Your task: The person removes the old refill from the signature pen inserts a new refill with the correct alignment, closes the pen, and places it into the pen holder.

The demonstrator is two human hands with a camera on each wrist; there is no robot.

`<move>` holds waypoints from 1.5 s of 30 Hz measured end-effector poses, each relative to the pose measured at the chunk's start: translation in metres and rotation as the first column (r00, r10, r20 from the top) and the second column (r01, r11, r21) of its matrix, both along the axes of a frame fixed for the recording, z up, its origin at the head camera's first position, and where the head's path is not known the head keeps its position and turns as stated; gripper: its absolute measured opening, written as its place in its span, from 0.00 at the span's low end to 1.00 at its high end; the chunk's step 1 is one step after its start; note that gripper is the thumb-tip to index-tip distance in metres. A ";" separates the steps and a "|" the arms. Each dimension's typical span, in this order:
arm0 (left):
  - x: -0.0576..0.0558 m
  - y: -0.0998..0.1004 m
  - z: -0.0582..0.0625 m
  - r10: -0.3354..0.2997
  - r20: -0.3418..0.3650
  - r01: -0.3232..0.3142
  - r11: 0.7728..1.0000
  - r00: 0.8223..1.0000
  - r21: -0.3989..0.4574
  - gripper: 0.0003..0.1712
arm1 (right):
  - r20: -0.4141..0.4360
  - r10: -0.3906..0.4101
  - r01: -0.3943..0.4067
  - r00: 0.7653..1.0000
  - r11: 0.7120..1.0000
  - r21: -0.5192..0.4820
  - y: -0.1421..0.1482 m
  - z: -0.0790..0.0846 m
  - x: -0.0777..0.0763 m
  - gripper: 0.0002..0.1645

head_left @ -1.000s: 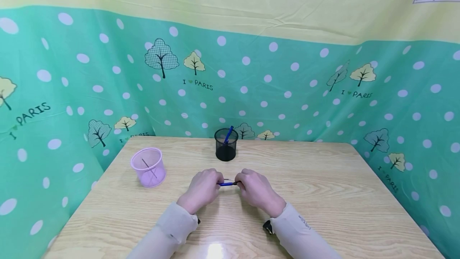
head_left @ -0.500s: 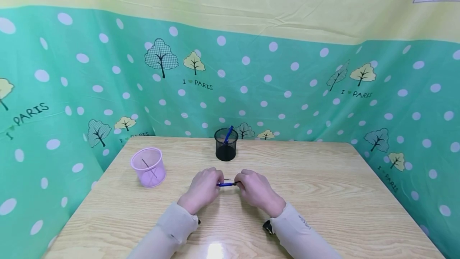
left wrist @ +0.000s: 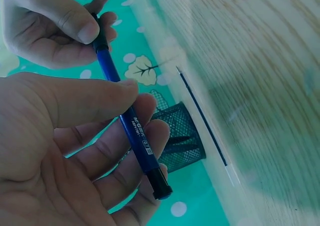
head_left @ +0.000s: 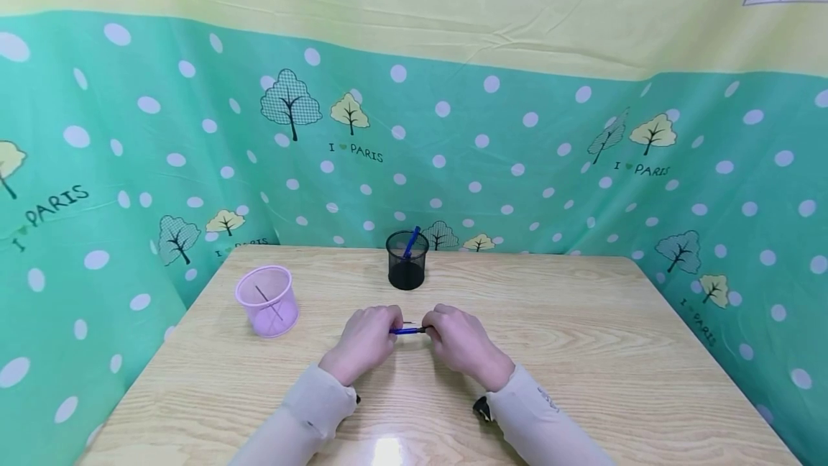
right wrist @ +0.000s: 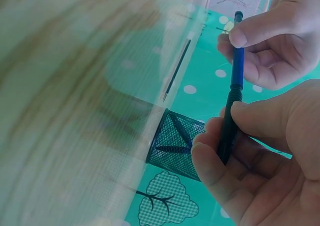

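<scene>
Both hands hold one blue and black pen [head_left: 407, 331] level over the middle of the table. My left hand [head_left: 365, 340] grips its blue barrel, thumb on one side and curled fingers on the other. Printing and a black end show on the barrel [left wrist: 137, 131] in the left wrist view. The black grip section [right wrist: 229, 126] is pinched by my right hand [head_left: 462, 340]. On the table just beyond the hands lies a thin pen refill [left wrist: 202, 116] with a dark tube, a clear tail and a metal tip.
Behind the hands stands a black mesh pen holder [head_left: 406, 277] with a blue pen [head_left: 411, 241] leaning in it. A purple cup [head_left: 261, 321] at the left holds a thin dark stick. A printed green and yellow cloth [head_left: 517, 128] hangs around the wooden table [head_left: 582, 322].
The left hand has shifted very slightly on the pen. The right hand, the refill and both containers keep their places.
</scene>
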State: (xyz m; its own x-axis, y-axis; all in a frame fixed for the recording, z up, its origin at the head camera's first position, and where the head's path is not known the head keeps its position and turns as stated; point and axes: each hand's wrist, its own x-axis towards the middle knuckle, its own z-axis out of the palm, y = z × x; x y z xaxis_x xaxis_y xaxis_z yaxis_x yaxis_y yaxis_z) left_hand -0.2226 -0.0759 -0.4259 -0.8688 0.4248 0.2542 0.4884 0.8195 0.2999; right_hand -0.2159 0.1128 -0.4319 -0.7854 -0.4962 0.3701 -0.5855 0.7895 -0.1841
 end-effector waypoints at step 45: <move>0.003 0.003 0.000 -0.025 0.010 0.025 0.999 1.000 0.031 0.06 | -0.025 0.018 -0.018 1.000 1.000 -0.005 0.000 0.001 0.002 0.08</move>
State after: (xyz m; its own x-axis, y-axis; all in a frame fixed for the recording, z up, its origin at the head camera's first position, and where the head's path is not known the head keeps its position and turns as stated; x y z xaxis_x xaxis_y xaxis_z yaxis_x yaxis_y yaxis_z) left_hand -0.2198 -0.0725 -0.4258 -0.8608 0.4383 0.2587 0.5052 0.7973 0.3302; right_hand -0.2137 0.1126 -0.4310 -0.7670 -0.5083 0.3916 -0.6040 0.7779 -0.1732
